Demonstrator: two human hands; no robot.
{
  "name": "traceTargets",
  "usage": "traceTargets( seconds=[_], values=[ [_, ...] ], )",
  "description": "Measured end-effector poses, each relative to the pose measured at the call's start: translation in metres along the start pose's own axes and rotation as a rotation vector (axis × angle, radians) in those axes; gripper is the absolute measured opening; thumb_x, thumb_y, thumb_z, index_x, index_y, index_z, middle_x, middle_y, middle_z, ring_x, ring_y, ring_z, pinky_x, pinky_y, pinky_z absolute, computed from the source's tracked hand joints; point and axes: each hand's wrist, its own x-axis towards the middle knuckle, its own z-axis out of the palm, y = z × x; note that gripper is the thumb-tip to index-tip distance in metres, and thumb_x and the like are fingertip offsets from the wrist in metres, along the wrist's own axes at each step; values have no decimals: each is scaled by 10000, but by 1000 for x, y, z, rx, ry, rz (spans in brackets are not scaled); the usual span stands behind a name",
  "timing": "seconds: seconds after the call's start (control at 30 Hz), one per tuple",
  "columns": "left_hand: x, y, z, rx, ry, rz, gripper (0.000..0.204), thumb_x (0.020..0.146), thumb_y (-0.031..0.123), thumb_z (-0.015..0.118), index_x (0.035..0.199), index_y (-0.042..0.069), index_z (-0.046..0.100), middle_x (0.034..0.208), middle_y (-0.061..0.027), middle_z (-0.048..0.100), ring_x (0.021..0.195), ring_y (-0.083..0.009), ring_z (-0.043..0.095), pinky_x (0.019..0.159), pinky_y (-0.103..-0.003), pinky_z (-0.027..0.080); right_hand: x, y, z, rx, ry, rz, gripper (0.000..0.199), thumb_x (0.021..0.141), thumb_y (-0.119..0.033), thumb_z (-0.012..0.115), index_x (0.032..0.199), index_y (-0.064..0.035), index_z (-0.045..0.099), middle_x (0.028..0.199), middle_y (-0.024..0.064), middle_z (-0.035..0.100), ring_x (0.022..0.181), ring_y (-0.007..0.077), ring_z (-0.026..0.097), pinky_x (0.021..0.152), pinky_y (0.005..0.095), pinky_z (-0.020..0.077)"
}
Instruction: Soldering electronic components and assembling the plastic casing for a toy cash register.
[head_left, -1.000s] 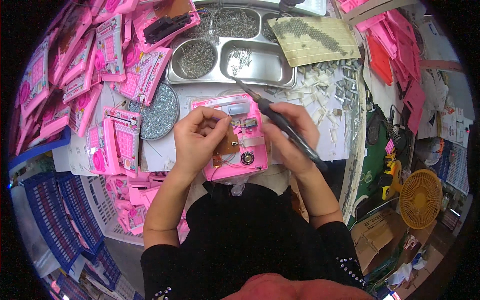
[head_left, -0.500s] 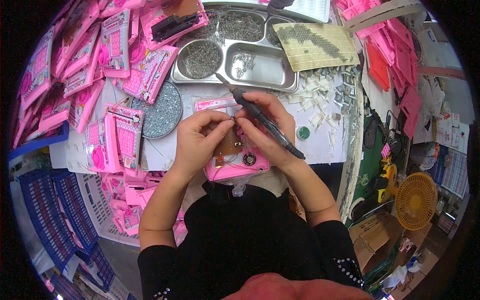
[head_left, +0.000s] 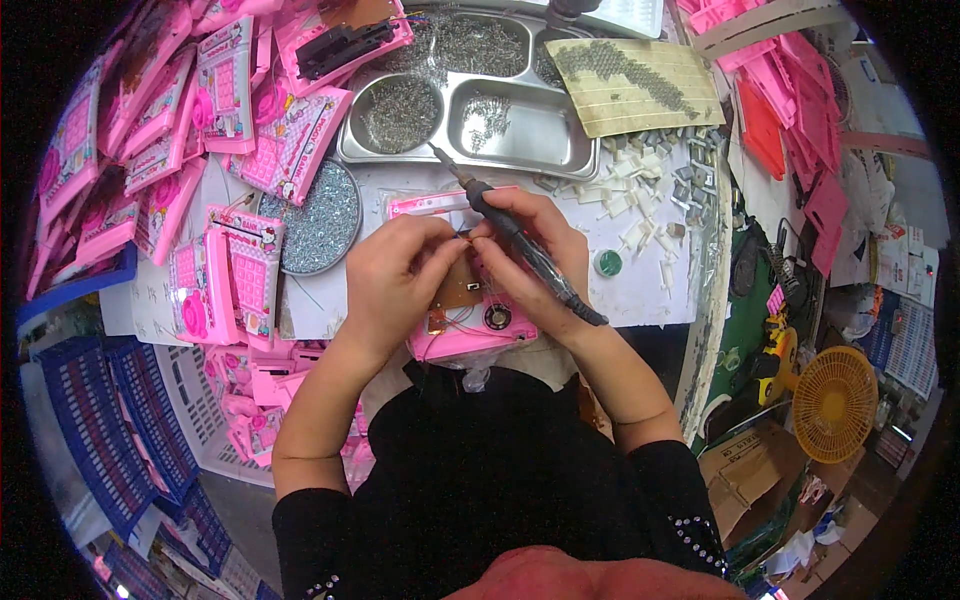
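Note:
Over the front middle of the table, my left hand (head_left: 392, 280) is closed in a pinch, its thumb and forefinger at a tiny piece I cannot make out. My right hand (head_left: 567, 250) grips a dark-handled soldering iron (head_left: 520, 243), its metal tip pointing up and left, away from the work. The right fingertips meet the left ones at that same tiny piece. Under both hands lies an open pink plastic housing (head_left: 450, 347), partly hidden. Inside it are a brown circuit board (head_left: 460, 288), thin wires and a round black speaker (head_left: 497, 316).
A steel compartment tray (head_left: 565, 160) of small metal parts stands behind, with a dish of silvery bits (head_left: 320, 225) to its left. Pink toy units (head_left: 225, 85) pile up at left. White pieces (head_left: 640, 190), a green-topped cap (head_left: 607, 263) and a yellow fan (head_left: 833, 404) are at right.
My left hand has shifted very slightly to the left. Both hands keep their grip over the housing, and the soldering iron stays in my right hand.

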Motion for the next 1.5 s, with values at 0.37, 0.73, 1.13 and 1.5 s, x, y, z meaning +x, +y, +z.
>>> traceTargets(
  seconds=[0.37, 0.73, 1.13, 1.5],
  values=[
    [1, -1, -1, -98, -120, -68, 89, 881, 63, 738, 929, -1, 697, 869, -112, 642, 713, -257, 636, 650, -344, 511, -2, -14, -26, -228, 6, -120, 418, 895, 29, 734, 1288, -24, 603, 1022, 84, 728, 898, 107, 688, 771, 242, 546],
    [1, 2, 19, 102, 86, 153, 96, 842, 15, 755, 914, -2, 694, 956, -131, 626, 825, -267, 639, 717, -346, 514, -30, 3, -56, -196, 9, -113, 392, 921, 43, 704, 1287, 39, 566, 1021, 142, 724, 951, 171, 703, 864, 292, 550],
    [-11, 0, 16, 28, -46, -27, 94, 889, 59, 733, 961, 20, 687, 846, -120, 694, 745, -293, 690, 656, -373, 543, -32, 5, -62, -183, 15, -84, 373, 916, 54, 699, 1267, 46, 574, 1021, 150, 724, 951, 182, 715, 865, 300, 558],
    [-17, 13, 5, -309, -76, -310, 109, 917, 12, 711, 1014, -25, 744, 913, -120, 735, 803, -179, 712, 732, -305, 564, -17, -5, -24, -16, -100, 48, 545, 881, 47, 739, 1374, -25, 519, 1177, 148, 697, 1021, 188, 709, 846, 315, 587]
  ],
)
